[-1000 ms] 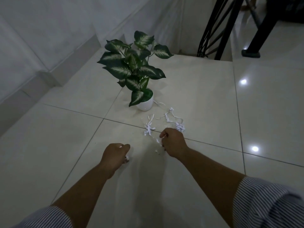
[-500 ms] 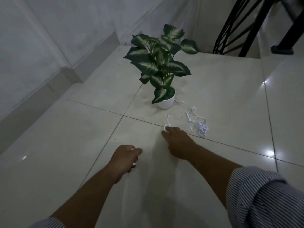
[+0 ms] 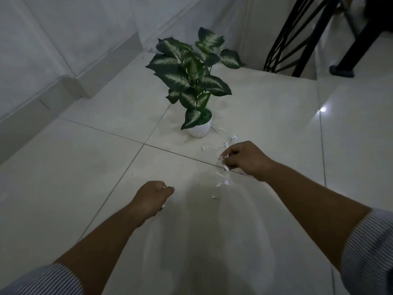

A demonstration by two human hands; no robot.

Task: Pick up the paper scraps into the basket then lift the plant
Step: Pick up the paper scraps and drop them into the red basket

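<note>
A green and white leafy plant [image 3: 191,75] stands in a small white pot [image 3: 200,130] on the tiled floor. White paper scraps [image 3: 230,139] lie to the right of the pot, and more paper scraps [image 3: 222,183] lie on the floor below my right hand. My right hand [image 3: 242,159] is closed on a few white scraps, just right of and nearer than the pot. My left hand [image 3: 152,196] is closed in a fist with small white scraps showing between the fingers. No basket is in view.
A white wall with a stepped skirting [image 3: 70,81] runs along the left. A black metal railing [image 3: 297,35] and a dark furniture leg [image 3: 348,60] stand at the back right, beside a drop at the floor's far edge.
My right hand has moved right and lifted off the floor with scraps pinched in it. The camera view has shifted, so the plant sits more to the right. My left hand stays closed.
</note>
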